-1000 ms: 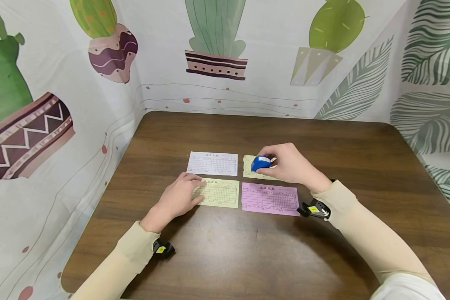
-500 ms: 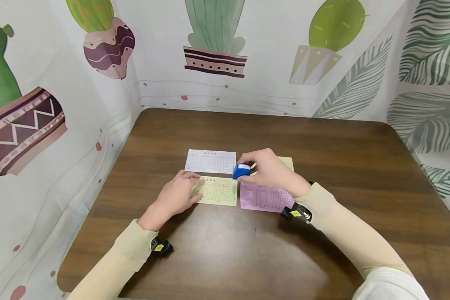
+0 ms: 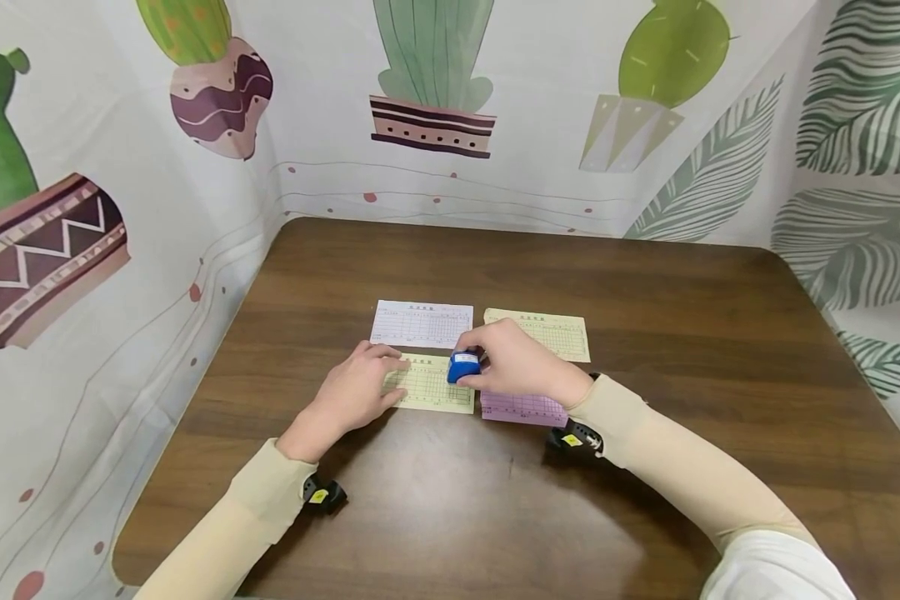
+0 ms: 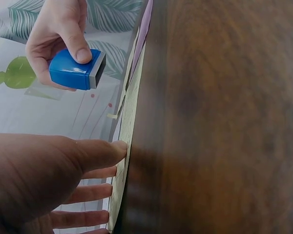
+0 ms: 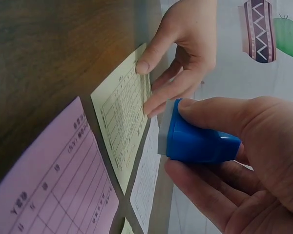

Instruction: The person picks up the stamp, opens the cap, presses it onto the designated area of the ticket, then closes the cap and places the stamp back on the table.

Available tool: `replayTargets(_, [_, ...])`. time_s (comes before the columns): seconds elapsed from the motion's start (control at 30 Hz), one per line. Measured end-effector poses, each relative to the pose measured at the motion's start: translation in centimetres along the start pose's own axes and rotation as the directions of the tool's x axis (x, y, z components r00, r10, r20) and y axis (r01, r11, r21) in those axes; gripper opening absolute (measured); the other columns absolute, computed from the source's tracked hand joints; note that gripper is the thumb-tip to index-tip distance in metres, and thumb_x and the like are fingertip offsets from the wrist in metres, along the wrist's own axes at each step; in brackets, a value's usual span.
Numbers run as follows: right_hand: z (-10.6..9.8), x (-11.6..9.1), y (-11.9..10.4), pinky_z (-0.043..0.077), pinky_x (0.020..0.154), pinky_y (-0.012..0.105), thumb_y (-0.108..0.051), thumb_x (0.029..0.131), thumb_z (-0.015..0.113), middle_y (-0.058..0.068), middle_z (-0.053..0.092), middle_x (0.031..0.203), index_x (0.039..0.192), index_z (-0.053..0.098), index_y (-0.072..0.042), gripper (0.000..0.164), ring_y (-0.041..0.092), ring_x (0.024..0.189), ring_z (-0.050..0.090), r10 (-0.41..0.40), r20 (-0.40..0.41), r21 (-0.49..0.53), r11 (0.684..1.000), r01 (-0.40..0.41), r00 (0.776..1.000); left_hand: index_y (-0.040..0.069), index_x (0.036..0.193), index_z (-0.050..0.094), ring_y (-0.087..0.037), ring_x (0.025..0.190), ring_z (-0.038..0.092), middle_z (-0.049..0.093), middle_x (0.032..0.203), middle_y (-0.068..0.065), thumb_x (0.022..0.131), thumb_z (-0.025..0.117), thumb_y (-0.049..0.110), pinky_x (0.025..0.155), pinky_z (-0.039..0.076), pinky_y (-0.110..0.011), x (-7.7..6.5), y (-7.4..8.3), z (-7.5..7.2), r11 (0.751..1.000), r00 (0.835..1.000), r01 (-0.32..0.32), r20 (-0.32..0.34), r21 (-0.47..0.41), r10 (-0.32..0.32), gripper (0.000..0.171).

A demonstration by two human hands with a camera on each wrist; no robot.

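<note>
A blue stamp with a pale grey base is pinched between the thumb and fingers of my right hand. It hovers over the right part of the near yellow-green form slip; the left wrist view shows a gap between the stamp's base and the paper. My left hand rests its thumb and fingertips on the left end of that same slip, fingers spread. Under my right hand and wrist lies a pink slip, partly hidden. Printed tables cover the slips.
A white slip lies at the back left and another yellow-green slip at the back right, so the slips form a two-by-two block on the brown wooden table. Cloth with printed cacti hangs behind the table.
My right hand has carried the stamp left and nearer, from the back right yellow-green slip to above the near left one. My left hand stays on its slip.
</note>
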State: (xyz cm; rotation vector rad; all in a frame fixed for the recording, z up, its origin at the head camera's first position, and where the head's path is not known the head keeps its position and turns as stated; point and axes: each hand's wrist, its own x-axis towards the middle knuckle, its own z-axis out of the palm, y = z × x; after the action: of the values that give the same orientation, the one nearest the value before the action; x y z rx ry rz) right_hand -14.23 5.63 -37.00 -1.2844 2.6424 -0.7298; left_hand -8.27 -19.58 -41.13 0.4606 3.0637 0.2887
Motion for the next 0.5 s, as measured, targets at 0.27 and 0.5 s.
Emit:
replayTargets(0.27, [0.7,0.3,-0.4,0.055,0.063,0.014,-0.026,0.078,0.085,-0.004,0.074,0.088,0.098,0.073,-0.014,0.026,0.003,0.068,0.064,-0.037,-0.006,-0.021,0.999,0.037,0.999,0.021,0.127,0.070,-0.028,0.126,0.056,0.064,0.136,-0.004,0.087,0.074,0.039,0.102,0.055,-0.044,-0.1,0.0,-0.1,1.000,1.000,0.003,0.003,-0.001,-0.003,0.043])
replayTargets(0.5, [1.6,0.3,-0.5,0.052,0.061,0.012,-0.029,0.079,0.084,-0.005,0.073,0.088,0.098,0.073,-0.016,0.026,0.004,0.069,0.064,-0.030,0.014,-0.025,0.999,0.031,0.999,0.021,0.127,0.069,-0.027,0.128,0.056,0.064,0.136,-0.005,0.088,0.074,0.038,0.113,0.046,-0.046,-0.1,0.1,-0.1,1.000,1.000,-0.001,0.007,-0.001,0.001,0.043])
